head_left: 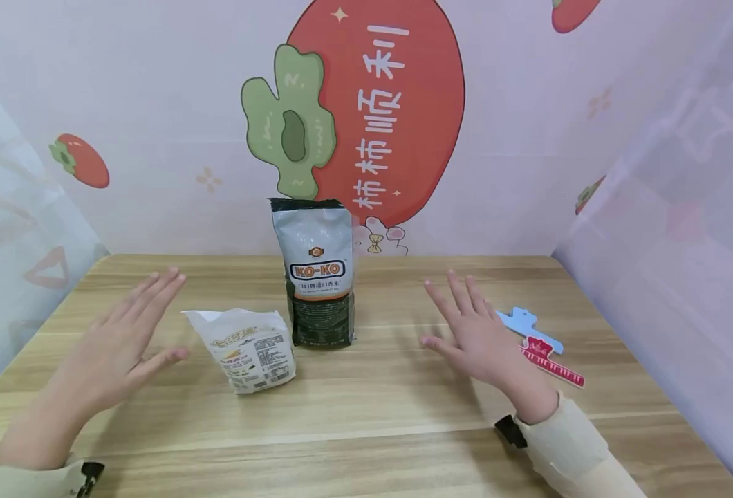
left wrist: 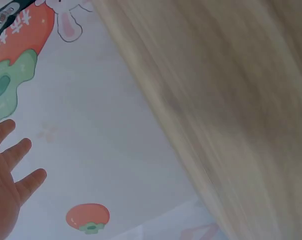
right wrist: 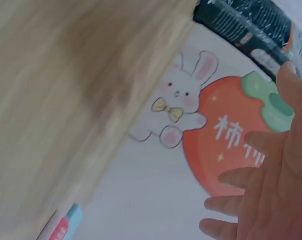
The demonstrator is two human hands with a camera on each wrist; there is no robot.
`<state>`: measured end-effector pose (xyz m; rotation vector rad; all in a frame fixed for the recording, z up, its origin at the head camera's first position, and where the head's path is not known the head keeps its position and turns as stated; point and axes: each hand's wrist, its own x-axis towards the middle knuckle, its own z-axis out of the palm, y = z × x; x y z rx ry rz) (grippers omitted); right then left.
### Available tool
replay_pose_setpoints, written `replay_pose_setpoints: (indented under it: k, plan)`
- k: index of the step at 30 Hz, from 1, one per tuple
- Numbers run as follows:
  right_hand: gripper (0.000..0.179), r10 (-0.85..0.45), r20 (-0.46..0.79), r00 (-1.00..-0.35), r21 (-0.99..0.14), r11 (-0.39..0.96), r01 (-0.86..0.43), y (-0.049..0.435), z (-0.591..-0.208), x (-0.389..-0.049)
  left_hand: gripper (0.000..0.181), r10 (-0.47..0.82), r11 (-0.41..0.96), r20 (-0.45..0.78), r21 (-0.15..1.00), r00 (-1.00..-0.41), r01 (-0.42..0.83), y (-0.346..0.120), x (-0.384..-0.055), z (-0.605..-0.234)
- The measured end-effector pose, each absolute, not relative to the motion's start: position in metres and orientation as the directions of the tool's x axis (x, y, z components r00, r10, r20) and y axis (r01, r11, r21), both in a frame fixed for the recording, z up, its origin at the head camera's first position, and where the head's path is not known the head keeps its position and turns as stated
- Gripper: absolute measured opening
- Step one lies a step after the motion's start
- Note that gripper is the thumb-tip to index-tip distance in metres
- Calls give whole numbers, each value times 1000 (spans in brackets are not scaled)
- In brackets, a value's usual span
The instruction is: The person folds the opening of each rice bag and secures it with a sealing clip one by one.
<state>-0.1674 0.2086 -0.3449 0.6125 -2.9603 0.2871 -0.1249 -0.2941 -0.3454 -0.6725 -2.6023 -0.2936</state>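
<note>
My left hand (head_left: 114, 346) hovers over the left part of the table with its fingers stretched out, holding nothing. Just right of it a small white paper-like bag (head_left: 254, 353) with printed labels stands on the wood, its top corner folded out to the left. Behind that bag a taller KO-KO rice bag (head_left: 319, 277), pale blue above and dark below, stands upright. My right hand (head_left: 472, 332) is spread above the table on the right, also holding nothing. Beside it lie a blue clip (head_left: 531, 328) and a red clip (head_left: 553, 363) with a piano-key pattern, both partly behind the hand or each other.
The wooden table (head_left: 366, 443) ends at a back wall (head_left: 173, 207) covered with a persimmon-print sheet. Pale sheets also hang along the left and right sides. In the right wrist view the rice bag (right wrist: 241, 30) shows at the top, beyond the thumb.
</note>
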Motion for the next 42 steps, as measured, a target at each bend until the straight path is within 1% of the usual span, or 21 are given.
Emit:
replay_pose_setpoints:
  k: [2, 4, 9, 11, 13, 17, 21, 24, 29, 33, 37, 42]
  plan:
    - [85, -410, 154, -899, -176, 884, -434, 203, -343, -165, 92, 445, 831, 495, 81, -746, 550, -291, -125, -345]
    - [82, -435, 160, -886, -204, 864, -461, 197, -341, -162, 93, 467, 807, 516, 83, -718, 584, -287, -125, -345]
    - [78, -477, 143, -867, -309, 811, -497, 181, -337, -154, 104, 473, 792, 526, 97, -706, 603, -276, -123, -344]
    - [77, -493, 141, -859, -351, 786, -509, 174, -335, -152, 106, 471, 787, 525, 112, -709, 606, -272, -123, -345]
    - [76, -508, 140, -850, -390, 761, -519, 166, -334, -150, 104, 467, 779, 523, 137, -713, 611, -269, -122, -345]
    - [73, -530, 119, -840, -457, 722, -520, 151, -332, -147, 93, 448, 767, 505, 206, -737, 608, -262, -121, -345]
    - [70, -574, 124, -809, -514, 661, -547, 137, -332, -148, 85, 437, 763, 472, 256, -766, 593, -256, -120, -345]
    - [67, -600, 127, -790, -549, 620, -560, 125, -334, -149, 81, 436, 776, 448, 253, -781, 578, -253, -120, -347]
    - [63, -621, 89, -778, -613, 582, -535, 105, -335, -150, 79, 433, 791, 429, 240, -792, 563, -249, -122, -349]
    - [65, -646, 80, -759, -650, 543, -531, 90, -334, -152, 78, 427, 786, 414, 269, -804, 557, -245, -122, -349]
    - [65, -654, 77, -753, -698, 504, -509, 78, -335, -154, 71, 411, 776, 395, 321, -822, 543, -241, -121, -348]
    - [64, -655, 55, -753, -766, 457, -453, 65, -337, -155, 57, 410, 758, 375, 367, -831, 540, -239, -121, -347]
